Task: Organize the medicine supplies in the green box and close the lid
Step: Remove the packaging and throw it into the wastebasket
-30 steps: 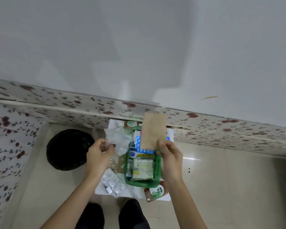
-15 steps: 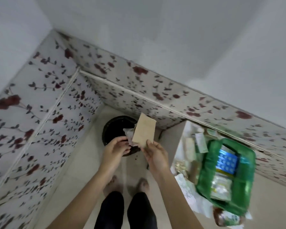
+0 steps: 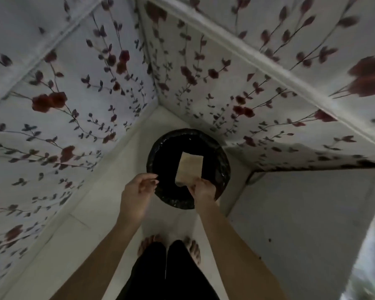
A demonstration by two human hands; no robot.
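From the head camera, a round black bin (image 3: 187,168) lined with a dark bag stands in the corner of the floor (image 3: 301,213), at about twelve o'clock from the person's bare feet (image 3: 148,245). Its inside is too dark to show any contents. The right hand (image 3: 204,189) pinches the near edge of a tan paper packet (image 3: 189,167) and holds it flat above the bin's mouth. The left hand (image 3: 139,191), at nine o'clock from the packet, hangs over the bin's near rim with fingers loosely curled and nothing in them. Walls with a red flower print (image 3: 74,94) close in at ten and two o'clock. The green box is out of view. A blurred pale shape is cut off at the frame's five o'clock corner; I cannot tell what it is.
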